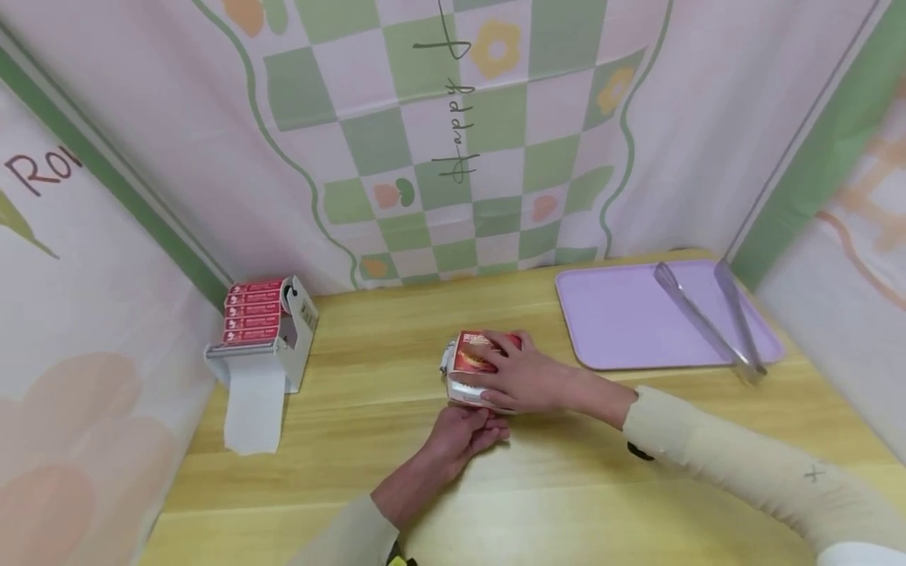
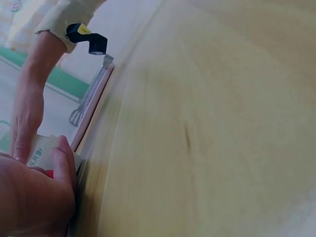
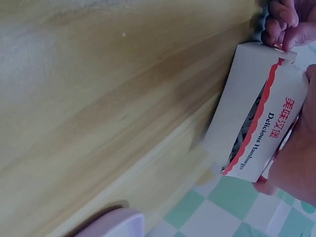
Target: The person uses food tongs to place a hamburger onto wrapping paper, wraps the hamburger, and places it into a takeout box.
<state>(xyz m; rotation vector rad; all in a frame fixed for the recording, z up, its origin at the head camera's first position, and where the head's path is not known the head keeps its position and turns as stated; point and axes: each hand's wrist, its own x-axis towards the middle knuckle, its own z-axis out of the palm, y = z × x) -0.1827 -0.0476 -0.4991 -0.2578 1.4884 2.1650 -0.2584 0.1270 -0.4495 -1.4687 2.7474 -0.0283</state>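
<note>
A small red and white hamburger box [image 1: 465,360] sits on the wooden table [image 1: 396,330], printed "Delicious Hamburger" on its side in the right wrist view. My right hand [image 1: 527,377] lies over the lid with its fingers spread. At the near side, my left hand [image 1: 456,440] pinches the edge of the box by a corner, between thumb and finger, as the right wrist view shows. Crinkled silvery wrapping [image 1: 447,358] sticks out at the box's left end. Through a gap under the scalloped red lid edge, grey wrapping [image 3: 242,136] shows inside.
At the back right is a lilac tray [image 1: 609,322] with metal tongs [image 1: 743,322] and a whisk-like utensil [image 1: 701,318] on it. A white dispenser [image 1: 293,338] with red labels and a hanging paper strip [image 1: 253,409] stands at left. Patterned curtains [image 1: 439,157] line the back and sides.
</note>
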